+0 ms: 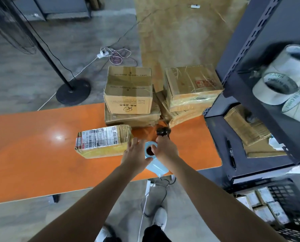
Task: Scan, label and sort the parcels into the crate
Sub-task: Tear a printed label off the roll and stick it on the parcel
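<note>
Parcel [103,141] lies just left of hands [151,152].

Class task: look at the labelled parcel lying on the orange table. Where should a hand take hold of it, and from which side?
Grip the labelled parcel across its two long side faces, coming down from above with fingers spread. It lies flat, label up, with bare orange table before and behind it, and appears narrow enough to span. Its right end is crowded by the left hand and blue label roll.

Taped parcel [103,141] flat on orange table, blue label roll [151,151] beside, crate [285,203] lower right
</note>
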Available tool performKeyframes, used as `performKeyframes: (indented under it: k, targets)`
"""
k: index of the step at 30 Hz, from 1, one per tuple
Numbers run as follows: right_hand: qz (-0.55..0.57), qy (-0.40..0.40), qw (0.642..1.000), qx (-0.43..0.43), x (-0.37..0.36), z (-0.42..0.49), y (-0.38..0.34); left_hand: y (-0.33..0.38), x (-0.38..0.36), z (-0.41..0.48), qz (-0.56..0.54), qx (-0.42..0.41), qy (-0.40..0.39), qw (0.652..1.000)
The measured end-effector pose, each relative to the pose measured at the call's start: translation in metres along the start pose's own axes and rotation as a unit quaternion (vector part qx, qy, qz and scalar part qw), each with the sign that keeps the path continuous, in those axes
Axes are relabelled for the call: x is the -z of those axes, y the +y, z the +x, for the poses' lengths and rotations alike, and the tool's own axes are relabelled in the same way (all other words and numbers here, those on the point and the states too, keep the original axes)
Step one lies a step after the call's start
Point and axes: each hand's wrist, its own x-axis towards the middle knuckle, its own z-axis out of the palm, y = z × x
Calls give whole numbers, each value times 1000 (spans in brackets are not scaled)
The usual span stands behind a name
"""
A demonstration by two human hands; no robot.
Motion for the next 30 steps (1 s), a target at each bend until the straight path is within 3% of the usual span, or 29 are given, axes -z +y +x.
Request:
performKeyframes:
  k: [4,9,13,19,22,30]
  targets:
    - [-72,11,997,-25,-6,7,-12,-6,3,-2,-7,20,2,1000]
    - [-113,17,993,4,-7,13,-11,-8,7,-5,-35,30,1,999]
    - [-49,40,996,65,1,11,-3,-9,20,-2,-66,31,12,997]
    - [-4,156,968,195,28,3,3,-19,50,12,-199,75,-18,977]
    - [34,185,961,204,46,-5,-10,-21,63,16,-276,77,-42,957]
    - [181,219,940,191,79,-31,-57,-31,101,12,-424,-15,-47,905]
